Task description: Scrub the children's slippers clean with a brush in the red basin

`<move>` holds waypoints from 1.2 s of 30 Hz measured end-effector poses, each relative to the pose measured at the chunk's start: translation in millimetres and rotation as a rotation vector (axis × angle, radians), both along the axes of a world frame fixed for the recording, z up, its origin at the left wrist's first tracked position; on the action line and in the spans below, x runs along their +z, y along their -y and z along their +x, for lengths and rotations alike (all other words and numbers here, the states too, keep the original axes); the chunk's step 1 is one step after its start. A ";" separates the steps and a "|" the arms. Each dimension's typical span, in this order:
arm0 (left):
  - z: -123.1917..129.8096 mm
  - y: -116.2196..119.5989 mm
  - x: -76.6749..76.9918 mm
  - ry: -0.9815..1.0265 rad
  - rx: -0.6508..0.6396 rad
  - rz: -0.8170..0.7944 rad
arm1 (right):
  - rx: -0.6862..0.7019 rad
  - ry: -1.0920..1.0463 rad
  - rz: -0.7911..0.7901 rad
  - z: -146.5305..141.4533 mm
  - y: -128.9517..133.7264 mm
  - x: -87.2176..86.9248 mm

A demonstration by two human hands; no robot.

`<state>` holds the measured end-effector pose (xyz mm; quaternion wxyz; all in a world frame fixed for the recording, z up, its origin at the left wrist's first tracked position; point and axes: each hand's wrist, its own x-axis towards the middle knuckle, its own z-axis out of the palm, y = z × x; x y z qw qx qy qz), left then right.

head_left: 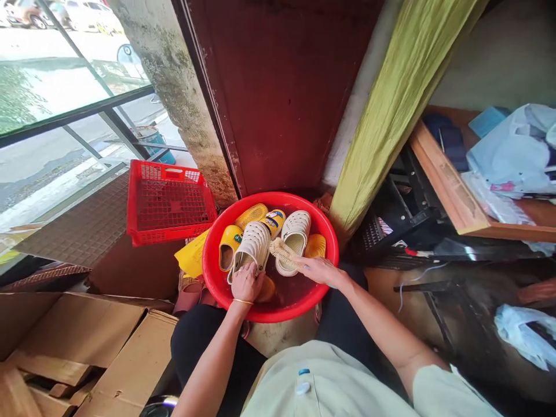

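A round red basin (270, 316) sits between my knees, with clogs and dark water in it. My left hand (247, 284) grips a white clog (256, 240) by its heel opening, the fingers partly inside. In my right hand (320, 271) is a scrub brush (283, 253), bristles toward the white clog, the handle mostly covered by my fingers. A second white clog (296, 226) lies right of the first, partly behind the brush. Yellow clogs (228, 243) lie around them, one with a printed strap (274, 220) at the back and another partly under my left wrist.
A red plastic crate (171, 229) stands left of the basin, near a yellow sheet (191, 255). Open cardboard boxes (125, 353) fill the lower left. Behind are a dark red door (282, 104) and a green curtain (386, 116); a wooden drawer (452, 179) with bags juts in at right.
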<state>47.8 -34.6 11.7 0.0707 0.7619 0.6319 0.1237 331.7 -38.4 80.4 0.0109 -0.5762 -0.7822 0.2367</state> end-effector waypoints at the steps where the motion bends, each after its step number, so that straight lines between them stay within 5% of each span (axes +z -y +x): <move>1: -3.4 -3.3 3.6 0.041 0.019 -0.008 | -0.028 -0.112 -0.014 9.1 5.3 -4.7; 5: -16.3 -21.2 26.9 0.268 0.109 -0.020 | -0.187 -0.487 -0.013 34.7 16.1 -32.0; 10: -23.1 -67.8 61.9 0.437 -0.004 -0.030 | -0.283 -0.731 -0.013 35.6 12.0 -62.1; 15: -5.3 -126.5 82.2 0.160 -0.093 -0.050 | -0.329 -0.777 -0.010 32.0 6.3 -68.5; 21: 13.9 -166.4 92.8 -0.213 -0.295 0.034 | -0.359 -0.820 -0.007 33.2 4.5 -74.4; 25: 6.6 -188.2 93.0 -0.252 -0.212 0.134 | -0.368 -0.850 -0.018 32.2 1.4 -78.9; 30: 8.1 -205.8 73.2 -0.099 -0.007 0.156 | -0.392 -0.856 -0.043 32.4 -1.2 -79.6; 33: 17.6 -195.2 60.8 0.090 0.079 0.225 | -0.418 -0.915 -0.074 31.3 -1.1 -77.0; 36: 33.6 -160.9 48.6 0.220 0.056 0.220 | -0.465 -1.032 -0.121 29.8 -1.5 -72.5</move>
